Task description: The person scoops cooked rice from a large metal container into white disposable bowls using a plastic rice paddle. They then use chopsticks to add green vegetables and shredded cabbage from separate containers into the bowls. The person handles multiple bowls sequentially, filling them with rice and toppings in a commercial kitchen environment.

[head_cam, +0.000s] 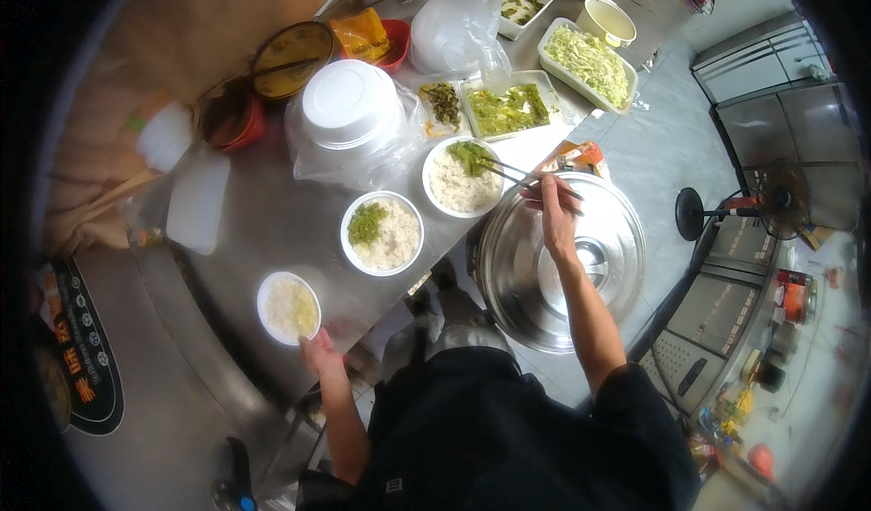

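Observation:
My right hand (556,215) grips a pair of dark chopsticks (507,177). Their tips touch chopped green vegetable (469,157) in a white round bowl of rice (459,188) at the steel counter's edge. To the left, my left hand (322,354) grips the near rim of another white bowl (267,320), which holds rice and pale yellow-green shredded vegetable. I cannot tell whether that bowl rests on the counter. Between them stands a third bowl of rice (391,242), with chopped greens on one side.
A large lidded steel pot (524,273) stands below my right forearm. Along the steel counter (272,225) are stacked white bowls (350,103) in plastic, a tray of green vegetable (507,110), a tray of shredded cabbage (585,62) and a red container (238,127). A standing fan (782,198) is at right.

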Demonstrator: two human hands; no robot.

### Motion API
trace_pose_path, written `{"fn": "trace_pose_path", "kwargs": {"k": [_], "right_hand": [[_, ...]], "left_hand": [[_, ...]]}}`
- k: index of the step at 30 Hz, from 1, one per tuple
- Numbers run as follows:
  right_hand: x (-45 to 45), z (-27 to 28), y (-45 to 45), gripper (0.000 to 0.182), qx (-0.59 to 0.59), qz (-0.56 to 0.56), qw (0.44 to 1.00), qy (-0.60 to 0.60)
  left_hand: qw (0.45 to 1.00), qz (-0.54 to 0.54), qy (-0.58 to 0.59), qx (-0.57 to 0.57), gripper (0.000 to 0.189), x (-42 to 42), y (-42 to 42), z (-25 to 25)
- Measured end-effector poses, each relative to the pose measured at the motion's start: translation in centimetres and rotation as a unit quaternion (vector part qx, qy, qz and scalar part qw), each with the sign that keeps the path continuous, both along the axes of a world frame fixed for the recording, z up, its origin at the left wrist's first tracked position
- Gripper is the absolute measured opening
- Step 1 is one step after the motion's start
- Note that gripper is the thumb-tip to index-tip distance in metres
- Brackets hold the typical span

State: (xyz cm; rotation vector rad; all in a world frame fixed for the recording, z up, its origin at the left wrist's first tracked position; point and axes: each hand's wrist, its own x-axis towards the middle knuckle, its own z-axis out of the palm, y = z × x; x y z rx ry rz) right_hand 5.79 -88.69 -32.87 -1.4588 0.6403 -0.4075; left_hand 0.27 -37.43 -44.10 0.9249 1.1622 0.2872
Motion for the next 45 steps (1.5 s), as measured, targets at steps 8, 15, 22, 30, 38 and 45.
{"fn": "trace_pose_path", "kwargs": {"k": [8,15,22,30,38,45], "right_hand": [[-1.4,-0.9,-0.3,0.033,-0.025,-0.045,0.999,-0.014],[0.8,-0.6,2.7,0.032,-0.078,0.027,0.995,-0.056],[-1.4,0.9,1.6,0.030,-0.070,0.007,0.996,-0.055],[0.3,-1.4,3.2,0.026,-0.121,0.028,0.991,-0.057],[1.9,0.9,4.0,0.024,-0.135,0.062,0.985,-0.089],[1.0,-0.6,3.1,0.026,-0.096,0.049,0.992,-0.070]], "left_hand": [[0.998,0.023,0.038,-0.051,0.043,0.4,0.0,1.1],[0.999,0.036,0.026,-0.021,0.042,-0.9,1.5,-0.9],[0.982,0.018,0.039,0.184,0.040,-3.6,2.0,0.3],[0.945,-0.087,0.047,0.311,0.027,-2.2,2.5,2.7],[0.909,-0.105,0.098,0.392,0.028,-0.7,2.3,2.3],[0.912,-0.119,0.032,0.391,0.022,-2.6,6.3,-2.3]]}}
